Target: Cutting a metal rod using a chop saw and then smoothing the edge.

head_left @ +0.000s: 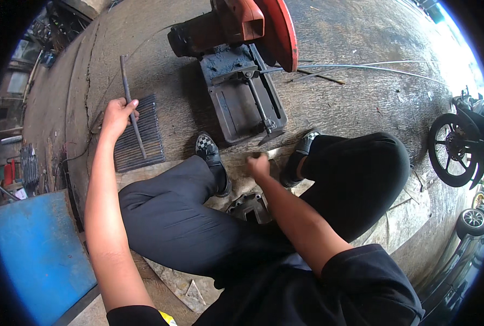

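Observation:
My left hand [118, 117] is closed round a dark metal rod [126, 79], holding it tilted over a row of similar cut rods [150, 130] lying side by side on the ground. In front of my right shoe, my right hand [258, 165] is curled shut just below the near end of the cut-off saw's base [228, 111]. Whatever it may hold is hidden. The saw has a red motor body and disc guard [279, 32]. A clamp screw [257, 98] runs along its base, and a long thin bar [383, 66] reaches the clamp from the right.
Between my legs lies a dark metal part [251, 207] on a worn sheet [407, 220]. A blue panel [41, 244] stands at the lower left. At the right are a motorcycle wheel [437, 149] and a car [454, 277].

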Demonstrator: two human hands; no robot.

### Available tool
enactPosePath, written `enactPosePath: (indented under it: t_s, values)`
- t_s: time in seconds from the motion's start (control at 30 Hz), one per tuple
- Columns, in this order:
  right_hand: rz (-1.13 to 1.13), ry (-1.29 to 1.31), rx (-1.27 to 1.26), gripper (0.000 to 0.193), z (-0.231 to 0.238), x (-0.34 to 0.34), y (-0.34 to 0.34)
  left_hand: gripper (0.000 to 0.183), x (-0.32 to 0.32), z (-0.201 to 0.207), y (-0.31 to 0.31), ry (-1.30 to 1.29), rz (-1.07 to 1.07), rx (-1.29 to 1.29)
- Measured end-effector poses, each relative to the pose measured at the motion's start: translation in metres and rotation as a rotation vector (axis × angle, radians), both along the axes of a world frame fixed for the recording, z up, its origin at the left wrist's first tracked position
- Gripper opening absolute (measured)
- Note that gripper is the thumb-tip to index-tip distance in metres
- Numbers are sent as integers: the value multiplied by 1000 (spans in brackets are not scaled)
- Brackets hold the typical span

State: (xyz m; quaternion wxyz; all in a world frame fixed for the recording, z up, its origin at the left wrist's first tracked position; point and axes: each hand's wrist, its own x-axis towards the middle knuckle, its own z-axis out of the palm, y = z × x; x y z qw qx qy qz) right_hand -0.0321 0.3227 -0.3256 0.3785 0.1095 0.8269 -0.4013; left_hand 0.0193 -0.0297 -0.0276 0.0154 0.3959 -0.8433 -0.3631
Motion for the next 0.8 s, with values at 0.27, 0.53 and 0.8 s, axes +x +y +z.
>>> enactPosePath:
  t_s: [0.27, 0.53, 0.8]
  values:
    - [-597, 346, -116, 74, -8, -63, -6, 29, 0, -2, 0, -9, -11, -2]
    - [-1153, -126, -492, 24, -25, -118, 15, 29, 2, -1, 0, 3, -15, 6]
    - [1059, -44, -64, 44, 49, 54, -15, 25, -5, 3, 1, 121, 40, 73]
